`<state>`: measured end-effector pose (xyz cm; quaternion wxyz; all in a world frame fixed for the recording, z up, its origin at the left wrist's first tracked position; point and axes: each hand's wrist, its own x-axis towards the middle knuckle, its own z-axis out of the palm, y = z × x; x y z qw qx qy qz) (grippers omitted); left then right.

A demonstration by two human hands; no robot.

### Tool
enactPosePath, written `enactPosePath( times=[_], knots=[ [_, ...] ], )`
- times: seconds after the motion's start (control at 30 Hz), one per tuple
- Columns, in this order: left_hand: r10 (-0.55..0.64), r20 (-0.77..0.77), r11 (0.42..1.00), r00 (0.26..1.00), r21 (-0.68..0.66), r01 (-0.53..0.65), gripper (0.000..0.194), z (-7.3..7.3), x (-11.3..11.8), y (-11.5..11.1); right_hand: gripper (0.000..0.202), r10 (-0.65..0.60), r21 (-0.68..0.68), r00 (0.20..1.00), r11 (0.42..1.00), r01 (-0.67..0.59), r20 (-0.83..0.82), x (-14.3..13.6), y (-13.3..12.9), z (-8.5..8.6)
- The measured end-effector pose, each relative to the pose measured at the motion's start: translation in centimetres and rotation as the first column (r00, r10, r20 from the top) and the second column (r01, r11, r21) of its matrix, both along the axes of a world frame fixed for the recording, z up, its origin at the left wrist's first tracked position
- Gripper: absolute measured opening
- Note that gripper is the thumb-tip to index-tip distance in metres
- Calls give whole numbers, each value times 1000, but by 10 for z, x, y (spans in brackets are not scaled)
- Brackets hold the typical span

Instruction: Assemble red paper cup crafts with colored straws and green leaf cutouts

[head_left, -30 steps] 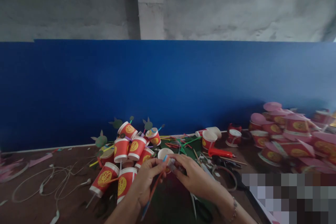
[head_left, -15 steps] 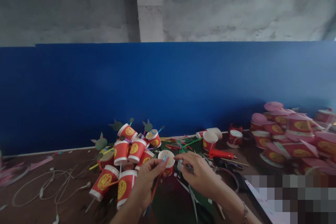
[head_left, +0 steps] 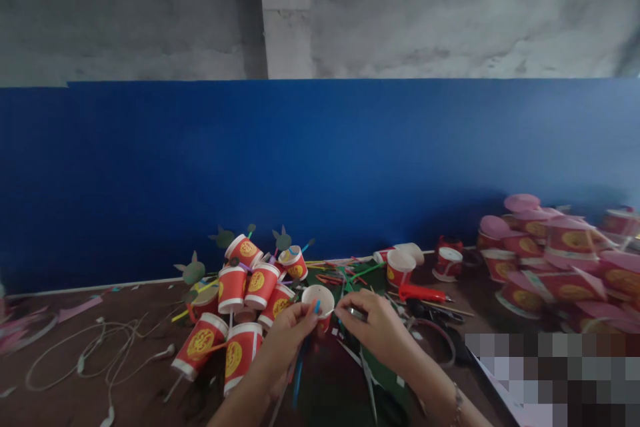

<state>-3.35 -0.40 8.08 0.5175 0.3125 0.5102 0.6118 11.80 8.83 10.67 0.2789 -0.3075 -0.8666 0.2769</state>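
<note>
Between thumb and fingers, my left hand (head_left: 290,340) pinches thin straws. A blue straw (head_left: 299,373) hangs below the palm, and blue and orange ends poke out at the fingertips. My right hand (head_left: 375,328) is closed, its fingertips together a short way right of the left ones. Something small and silvery shows among its fingers, too blurred to name. Just behind both hands stands a paper cup (head_left: 320,295), mouth up, partly covered by the left fingers. Below the right hand lie what look like scissors (head_left: 369,383) on a dark green mat (head_left: 330,393).
Red paper cups (head_left: 233,290) with straws and rabbit-shaped cutouts (head_left: 193,271) are heaped at left. White earphones (head_left: 100,347) lie farther left. Behind at right are more cups (head_left: 400,268) and a red-handled tool (head_left: 424,293). Pink-topped cups (head_left: 570,238) pile up at far right.
The straws in my left hand have shifted, and the blue one shows more plainly below the palm. My right fingertips have moved slightly down and right, away from the cup.
</note>
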Motion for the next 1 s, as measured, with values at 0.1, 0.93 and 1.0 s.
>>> enactPosePath(
  times=[0.1, 0.93, 1.0],
  knots=[
    [0, -85, 1000, 996, 1, 0, 42, -4, 0, 3, 21, -16, 22, 1000, 1000, 16, 9, 0, 3, 0],
    [196, -977, 980, 80, 193, -38, 43, -27, -10, -2, 34, -16, -501, 974, 860, -102, -224, -1, -24, 14],
    [153, -979, 988, 134, 150, -35, 37, -23, -9, -2, 32, -14, -483, 988, 873, -64, -156, 3, -18, 17]
  ],
)
